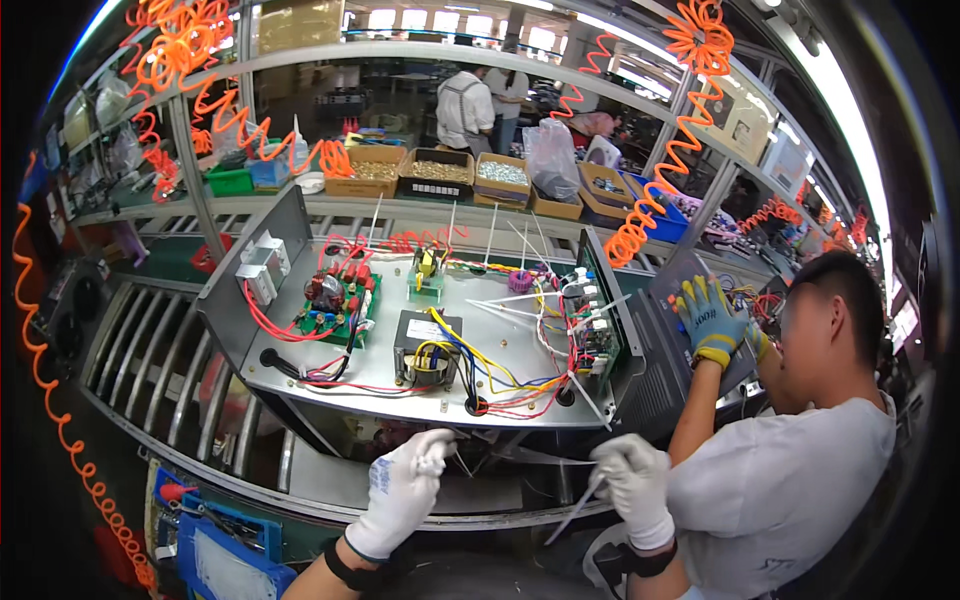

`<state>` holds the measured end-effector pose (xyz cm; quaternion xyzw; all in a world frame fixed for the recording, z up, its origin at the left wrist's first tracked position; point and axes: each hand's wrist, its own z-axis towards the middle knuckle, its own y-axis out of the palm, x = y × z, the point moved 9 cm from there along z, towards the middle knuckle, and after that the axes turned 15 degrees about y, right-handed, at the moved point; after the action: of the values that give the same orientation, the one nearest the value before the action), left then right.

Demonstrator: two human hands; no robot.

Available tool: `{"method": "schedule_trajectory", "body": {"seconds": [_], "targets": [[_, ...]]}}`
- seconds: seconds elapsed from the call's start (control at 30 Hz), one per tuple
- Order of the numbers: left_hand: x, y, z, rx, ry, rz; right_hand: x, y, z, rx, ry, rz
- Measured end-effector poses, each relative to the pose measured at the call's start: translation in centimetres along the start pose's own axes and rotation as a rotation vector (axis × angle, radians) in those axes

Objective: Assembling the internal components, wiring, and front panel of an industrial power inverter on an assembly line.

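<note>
In front of me is an open metal chassis (470, 300) with wired parts on its plate. Both my hands wear white gloves and are in front of its near edge. My left hand (405, 490) is closed, its fingers pinched together; thin pale strands show by the fingertips, too small to make out. In the curled fingers of my right hand (635, 485) is a thin white cable tie (572, 517), slanting down to the left. A black transformer (425, 345), a green circuit board (345, 310) and coloured wires (490, 360) are fixed inside. Several white cable ties stick up from the wiring.
Close at my right, a co-worker's yellow-and-blue gloved hand (712, 325) rests on another unit. Metal rollers (150, 350) run at left, above a blue case (225, 560). Boxes of small parts (435, 170) line the back. Orange coiled hoses (690, 110) hang around.
</note>
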<state>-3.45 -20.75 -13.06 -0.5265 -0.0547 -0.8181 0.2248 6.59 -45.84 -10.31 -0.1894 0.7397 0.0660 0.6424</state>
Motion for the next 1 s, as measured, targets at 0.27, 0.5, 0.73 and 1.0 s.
{"method": "schedule_trajectory", "body": {"seconds": [0.27,0.5,0.73,1.0], "targets": [[-1.0,6.9,-2.4,-0.415,-0.272,-0.471,-2.5,10.7,0.7,-0.141,-0.324,-0.419],[-2.0,4.1,-1.9,-0.257,-0.506,-0.257,-1.2,9.6,3.4,-0.409,-0.125,-0.082],[-2.3,5.9,-1.1,-0.341,-0.422,-0.165,0.2,10.0,5.1,-0.524,0.141,-0.035],[-3.9,5.1,-2.8,-0.446,-0.423,-0.08,-5.1,6.5,4.6,-0.073,-0.595,-0.757]]}}
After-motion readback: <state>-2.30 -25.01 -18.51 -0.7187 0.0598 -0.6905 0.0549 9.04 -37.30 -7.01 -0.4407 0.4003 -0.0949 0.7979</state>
